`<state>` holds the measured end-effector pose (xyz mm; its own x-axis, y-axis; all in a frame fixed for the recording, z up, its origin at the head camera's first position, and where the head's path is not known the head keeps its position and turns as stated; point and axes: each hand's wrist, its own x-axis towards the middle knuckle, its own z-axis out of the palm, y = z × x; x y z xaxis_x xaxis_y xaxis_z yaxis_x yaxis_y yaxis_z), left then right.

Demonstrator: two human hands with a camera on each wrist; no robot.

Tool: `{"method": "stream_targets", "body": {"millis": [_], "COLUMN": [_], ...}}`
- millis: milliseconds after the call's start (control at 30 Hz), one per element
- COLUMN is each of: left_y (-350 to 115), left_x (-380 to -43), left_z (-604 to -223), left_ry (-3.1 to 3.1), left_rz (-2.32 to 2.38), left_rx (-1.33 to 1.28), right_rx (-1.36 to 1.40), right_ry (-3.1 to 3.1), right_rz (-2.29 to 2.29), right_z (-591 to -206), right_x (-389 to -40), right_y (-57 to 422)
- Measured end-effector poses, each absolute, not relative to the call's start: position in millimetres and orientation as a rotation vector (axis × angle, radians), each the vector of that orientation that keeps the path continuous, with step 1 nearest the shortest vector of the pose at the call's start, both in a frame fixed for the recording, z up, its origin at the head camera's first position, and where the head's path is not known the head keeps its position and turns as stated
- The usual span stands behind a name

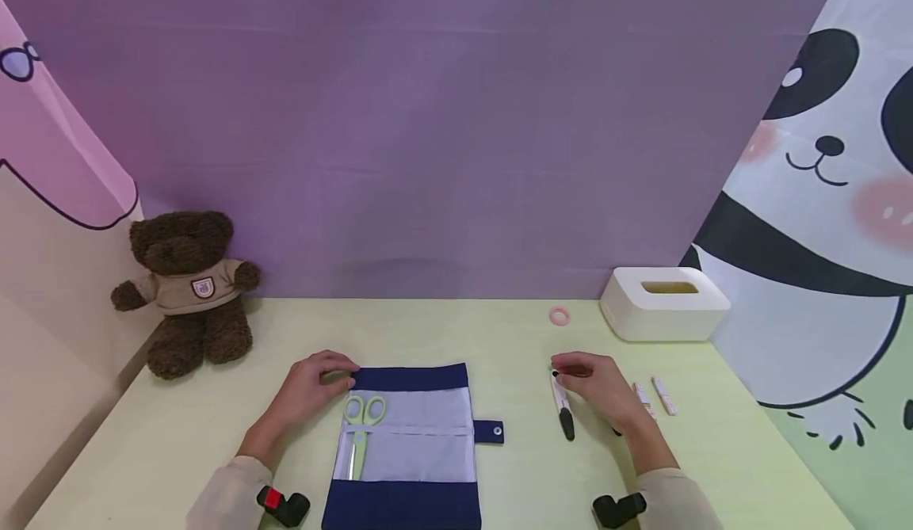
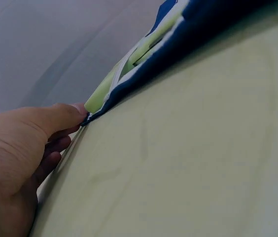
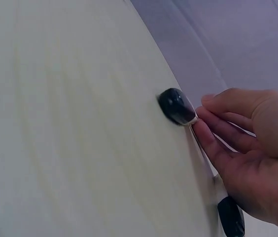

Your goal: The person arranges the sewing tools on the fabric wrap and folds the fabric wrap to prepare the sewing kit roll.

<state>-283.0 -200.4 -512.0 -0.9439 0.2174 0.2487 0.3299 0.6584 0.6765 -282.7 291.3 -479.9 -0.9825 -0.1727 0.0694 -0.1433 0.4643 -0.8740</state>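
One navy fabric case [image 1: 402, 506] lies spread out on the pale table [image 1: 528, 467], and the person's left hand [image 1: 314, 387] has its far left corner pinched between thumb and fingers. Green scissors [image 1: 359, 451] lie inside the case, along its left side, just beside that hand. Off to the right of the case, apart from it, the right hand [image 1: 595, 383] has its fingers bent in, pinching the far end of a marker [image 1: 559, 398]; the marker's black end points toward the person. Beyond the case, to its right, I see a pink ring [image 1: 551, 317].
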Motion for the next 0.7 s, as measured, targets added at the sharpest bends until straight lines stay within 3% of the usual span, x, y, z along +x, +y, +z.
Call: {"method": "stream_targets", "body": {"millis": [700], "left_y": [-201.6], "left_x": [-277.2], "left_z": [-507.3], "left_ry": [-2.78], "left_rz": [-1.201], "left_rx": [-0.43], "right_rx": [-0.316], "right_ry": [2.788], "right_rz": [-1.412], "right_z": [-485.2], "right_x": [-285.1], "right_y": [284.6]}}
